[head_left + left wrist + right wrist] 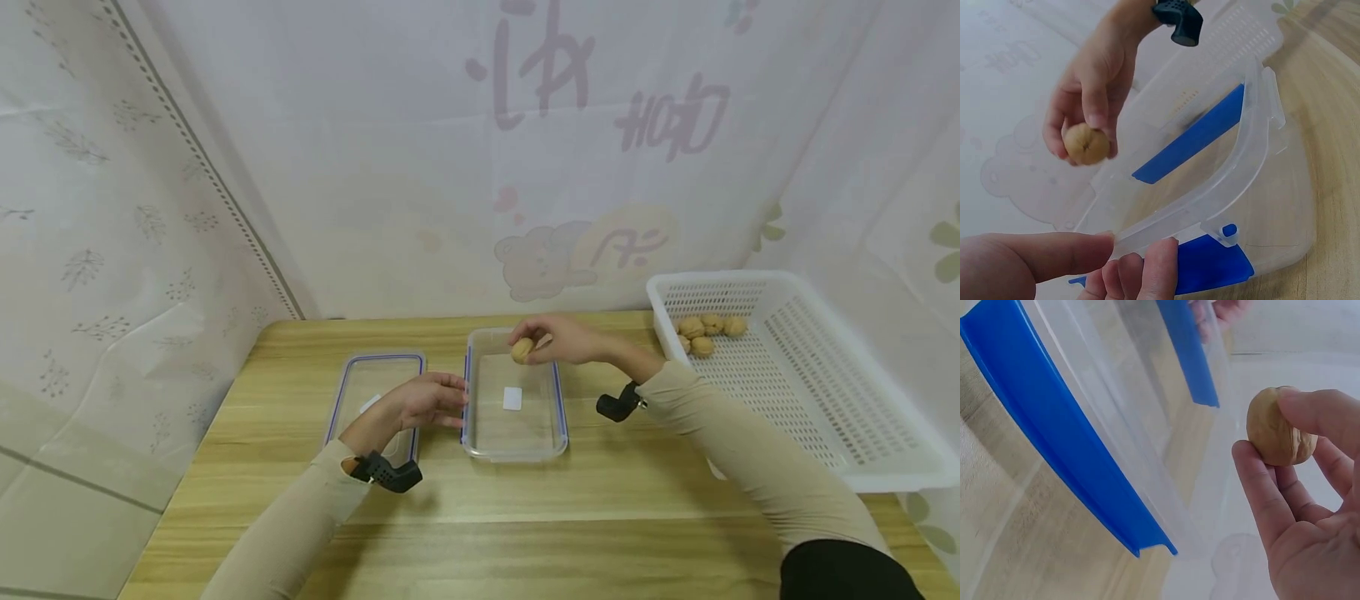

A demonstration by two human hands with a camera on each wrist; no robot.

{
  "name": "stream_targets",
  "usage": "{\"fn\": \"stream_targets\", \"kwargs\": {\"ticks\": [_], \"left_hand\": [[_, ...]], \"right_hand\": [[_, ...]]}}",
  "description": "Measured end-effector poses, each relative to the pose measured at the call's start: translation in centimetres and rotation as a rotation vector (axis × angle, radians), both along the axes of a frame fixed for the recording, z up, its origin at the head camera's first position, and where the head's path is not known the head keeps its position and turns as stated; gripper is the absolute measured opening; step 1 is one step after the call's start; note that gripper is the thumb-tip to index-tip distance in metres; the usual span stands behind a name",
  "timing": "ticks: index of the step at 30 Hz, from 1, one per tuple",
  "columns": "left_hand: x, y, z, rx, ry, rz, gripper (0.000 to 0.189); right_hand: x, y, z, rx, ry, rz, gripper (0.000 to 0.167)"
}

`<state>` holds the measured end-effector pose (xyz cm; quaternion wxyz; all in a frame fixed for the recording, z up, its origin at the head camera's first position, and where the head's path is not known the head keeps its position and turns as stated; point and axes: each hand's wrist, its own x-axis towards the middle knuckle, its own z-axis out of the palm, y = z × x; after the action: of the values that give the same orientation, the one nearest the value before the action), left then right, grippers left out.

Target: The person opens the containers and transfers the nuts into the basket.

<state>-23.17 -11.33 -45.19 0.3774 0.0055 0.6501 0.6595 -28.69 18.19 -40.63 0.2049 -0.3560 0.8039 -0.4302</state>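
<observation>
My right hand (567, 338) pinches a walnut (522, 350) between thumb and fingertips, over the far end of a clear plastic container (514, 455). In the right wrist view the walnut (1275, 428) is ridged and tan, held beside the container's blue side latch (1066, 431). The left hand (429, 402) grips the container's left side. Its thumb (1085, 255) lies at the rim and its fingers curl near the blue latch (1213, 265), as the left wrist view shows. Inside the container, only a small white square (512, 398) shows on the bottom.
A clear lid (345, 392) with a blue seal lies left of the container, partly behind the left hand. On the right stands a white perforated basket (885, 392) with several walnuts (712, 325) in its far left corner. Behind the wooden table (480, 533) hangs a printed curtain (390, 167).
</observation>
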Motion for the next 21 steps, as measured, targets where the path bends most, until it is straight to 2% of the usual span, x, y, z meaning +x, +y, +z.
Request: {"fn": "stream_targets", "kwargs": {"ticks": [11,21], "left_hand": [[-0.2,-0.1,-0.1,-0.004,0.000,0.003,0.023],[-0.1,0.1,0.0,-0.006,0.000,-0.001,0.027]], "right_hand": [[0.1,3.3,1.8,-0.072,0.013,-0.085,0.035],[0.3,7.1,3.3,-0.008,0.078,-0.195,0.036]]}}
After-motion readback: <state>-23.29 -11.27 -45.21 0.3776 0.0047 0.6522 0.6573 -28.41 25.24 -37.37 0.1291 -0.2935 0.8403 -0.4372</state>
